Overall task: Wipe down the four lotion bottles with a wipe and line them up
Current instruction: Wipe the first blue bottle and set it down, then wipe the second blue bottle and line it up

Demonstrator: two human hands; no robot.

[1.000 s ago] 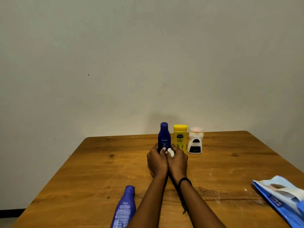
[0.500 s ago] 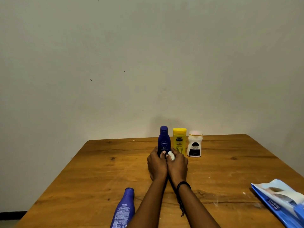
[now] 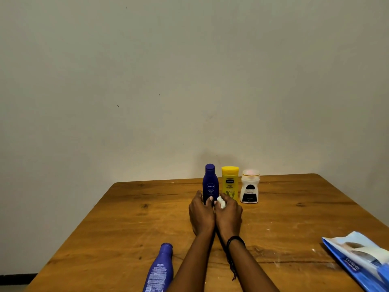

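Found the dark blue bottle (image 3: pixel 210 184) standing upright near the far edge of the wooden table (image 3: pixel 126 218), with its label toward the camera. Saw the left hand (image 3: pixel 202 216) gripping the lower part of that bottle, fingers curled round its left side and a thumb tip laid on its front. Saw the right hand (image 3: pixel 228 216) pressed against the left one, just right of the dark blue bottle's base, fingers clenched on a crumpled white wipe (image 3: pixel 221 202) poking out above the knuckles, right beside the bottle's lower right side; could not tell whether touching it. Noted a dark wristband (image 3: pixel 234 241) on the right wrist, nearer than the dark blue bottle. Found the yellow bottle (image 3: pixel 230 182) upright just right of the dark blue bottle, its lower front hidden behind the right hand. Found the white bottle (image 3: pixel 249 187) with a dark label upright further right again, in the same row. Saw a lighter blue bottle (image 3: pixel 160 270) lying on its side well nearer than the dark blue bottle and to its left, cap pointing away, base cut off by the frame edge. Spotted a blue and white wipe packet (image 3: pixel 357 262) lying flat well to the right of the dark blue bottle and nearer.
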